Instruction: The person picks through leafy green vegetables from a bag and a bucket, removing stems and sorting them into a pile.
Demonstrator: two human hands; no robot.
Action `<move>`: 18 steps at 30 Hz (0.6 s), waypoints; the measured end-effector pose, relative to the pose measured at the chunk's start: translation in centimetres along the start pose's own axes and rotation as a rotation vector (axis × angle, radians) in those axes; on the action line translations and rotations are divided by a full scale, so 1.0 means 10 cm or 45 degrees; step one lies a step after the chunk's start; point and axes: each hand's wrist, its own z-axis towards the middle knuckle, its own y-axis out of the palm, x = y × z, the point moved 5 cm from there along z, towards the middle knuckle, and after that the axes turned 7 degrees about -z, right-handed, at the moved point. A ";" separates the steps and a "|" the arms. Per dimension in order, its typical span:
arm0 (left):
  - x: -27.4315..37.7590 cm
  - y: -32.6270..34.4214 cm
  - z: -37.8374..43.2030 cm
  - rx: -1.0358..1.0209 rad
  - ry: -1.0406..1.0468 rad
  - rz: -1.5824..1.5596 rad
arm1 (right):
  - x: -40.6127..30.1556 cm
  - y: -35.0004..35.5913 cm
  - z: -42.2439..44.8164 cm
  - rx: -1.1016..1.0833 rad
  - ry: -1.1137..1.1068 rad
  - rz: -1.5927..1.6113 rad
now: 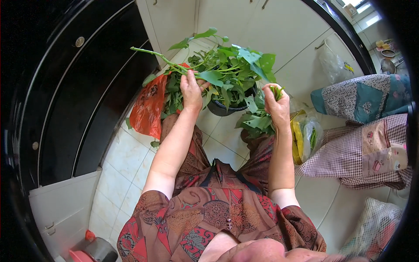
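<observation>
My left hand [192,90] holds a long green leafy stem [160,56] whose bare cut end points to the upper left. Its leaves spread over a black bucket [222,109] heaped with leafy greens. In my right hand [277,101] is a bunch of green stems [277,92], with broad holed leaves [258,121] hanging down beside my knee. A red plastic bag [149,108] lies left of the bucket, with more leafy greens [172,95] at its right side.
White cabinets [235,23] stand beyond the bucket, black drawers [81,88] to the left. At the right are a yellow bag [297,137], a clear bag with green stems [312,134], and hanging checked cloth [340,147]. A dark pot [103,249] stands at the lower left.
</observation>
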 end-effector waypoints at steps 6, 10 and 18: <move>0.04 0.09 -0.08 -0.038 0.099 0.086 | -0.17 0.14 0.02 0.038 -0.482 -0.742; 0.08 -0.01 -0.07 -0.054 0.153 0.327 | -0.20 0.30 -0.04 -0.011 -0.481 -0.847; 0.20 0.13 -0.16 -0.154 0.335 0.464 | -0.16 0.39 -0.07 -0.070 -0.444 -0.902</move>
